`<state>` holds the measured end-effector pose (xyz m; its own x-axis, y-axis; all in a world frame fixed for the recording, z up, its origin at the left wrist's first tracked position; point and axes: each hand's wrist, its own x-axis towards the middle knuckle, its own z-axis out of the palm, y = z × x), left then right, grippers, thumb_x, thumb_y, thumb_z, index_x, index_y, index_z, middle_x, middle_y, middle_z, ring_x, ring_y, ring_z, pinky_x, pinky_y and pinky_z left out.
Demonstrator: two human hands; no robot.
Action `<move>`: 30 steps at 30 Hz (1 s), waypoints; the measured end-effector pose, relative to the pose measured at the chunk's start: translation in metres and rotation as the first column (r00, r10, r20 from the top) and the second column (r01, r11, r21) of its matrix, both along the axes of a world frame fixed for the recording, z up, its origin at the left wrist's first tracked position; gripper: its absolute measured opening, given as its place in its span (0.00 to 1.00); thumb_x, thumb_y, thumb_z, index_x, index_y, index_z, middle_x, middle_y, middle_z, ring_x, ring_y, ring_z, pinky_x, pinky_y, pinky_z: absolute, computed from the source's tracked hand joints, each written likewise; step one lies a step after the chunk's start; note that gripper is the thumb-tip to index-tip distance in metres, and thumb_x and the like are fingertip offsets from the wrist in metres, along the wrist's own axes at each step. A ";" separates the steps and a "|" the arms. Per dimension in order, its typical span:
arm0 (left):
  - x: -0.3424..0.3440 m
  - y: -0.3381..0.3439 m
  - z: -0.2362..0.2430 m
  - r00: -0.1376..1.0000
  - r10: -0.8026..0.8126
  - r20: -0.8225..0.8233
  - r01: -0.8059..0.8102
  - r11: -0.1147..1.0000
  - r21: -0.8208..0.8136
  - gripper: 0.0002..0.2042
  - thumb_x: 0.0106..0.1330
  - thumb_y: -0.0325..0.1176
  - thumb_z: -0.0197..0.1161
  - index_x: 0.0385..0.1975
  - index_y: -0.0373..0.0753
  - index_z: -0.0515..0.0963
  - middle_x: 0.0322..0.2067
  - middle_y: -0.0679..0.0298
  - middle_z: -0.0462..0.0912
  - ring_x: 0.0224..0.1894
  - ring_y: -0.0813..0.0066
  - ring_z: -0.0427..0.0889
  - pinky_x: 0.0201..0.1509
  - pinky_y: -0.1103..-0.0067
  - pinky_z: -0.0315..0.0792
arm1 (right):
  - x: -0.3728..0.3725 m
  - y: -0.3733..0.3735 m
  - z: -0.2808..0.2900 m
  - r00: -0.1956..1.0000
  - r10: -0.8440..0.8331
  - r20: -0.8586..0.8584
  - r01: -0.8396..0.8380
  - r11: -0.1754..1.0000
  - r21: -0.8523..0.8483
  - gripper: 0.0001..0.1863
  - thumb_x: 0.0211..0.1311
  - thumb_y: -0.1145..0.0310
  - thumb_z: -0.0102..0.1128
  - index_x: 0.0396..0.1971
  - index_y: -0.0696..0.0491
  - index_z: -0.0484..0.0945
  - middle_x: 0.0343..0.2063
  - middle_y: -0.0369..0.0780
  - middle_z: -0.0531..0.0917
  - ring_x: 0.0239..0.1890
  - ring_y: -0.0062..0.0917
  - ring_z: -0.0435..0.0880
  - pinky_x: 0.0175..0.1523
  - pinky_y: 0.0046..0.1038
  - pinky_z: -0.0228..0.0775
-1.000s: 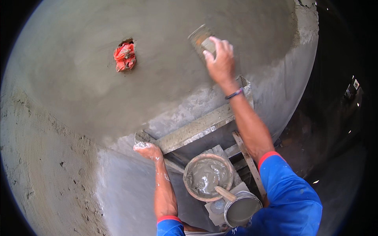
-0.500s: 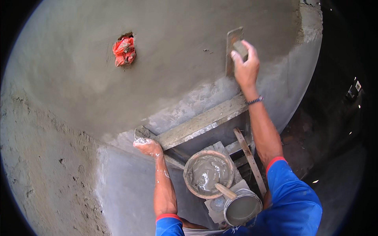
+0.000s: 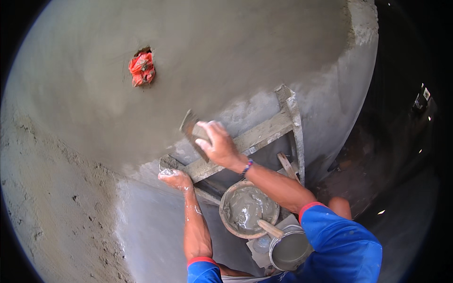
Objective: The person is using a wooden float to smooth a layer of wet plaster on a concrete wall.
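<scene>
My right hand (image 3: 218, 145) grips a flat plastering trowel (image 3: 192, 131) and presses its blade on the wet grey plaster of the wall (image 3: 226, 61), low down near the ledge. My left hand (image 3: 175, 178), smeared with mortar, rests on the corner where the plastered face meets the wooden formwork (image 3: 264, 134). A red rag (image 3: 141, 68) is stuffed into a hole in the wall, up and to the left of both hands.
Below my arms sits a round pan of wet mortar (image 3: 247, 207) with a wooden handle (image 3: 270, 229) lying across its rim. A metal bucket (image 3: 289, 249) of grey slurry stands beside it. Rough unsmoothed render (image 3: 52, 203) covers the lower left wall. Dark ground lies right.
My right hand has swept the trowel from the upper right of the wall down and left to just above the ledge. The left hand has stayed on the corner.
</scene>
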<state>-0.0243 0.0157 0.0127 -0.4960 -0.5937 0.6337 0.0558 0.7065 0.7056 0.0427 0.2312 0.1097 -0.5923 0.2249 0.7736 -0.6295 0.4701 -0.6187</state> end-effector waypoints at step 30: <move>0.001 0.001 -0.004 0.999 0.035 0.024 -0.035 0.999 -0.008 0.23 0.59 0.22 0.58 0.56 0.26 0.63 0.43 0.39 0.76 0.46 0.36 0.77 0.51 0.52 0.68 | 0.018 0.093 0.025 0.885 -0.455 0.098 0.455 0.798 -0.395 0.27 0.67 0.67 0.54 0.65 0.61 0.68 0.55 0.53 0.77 0.56 0.45 0.77 0.62 0.40 0.69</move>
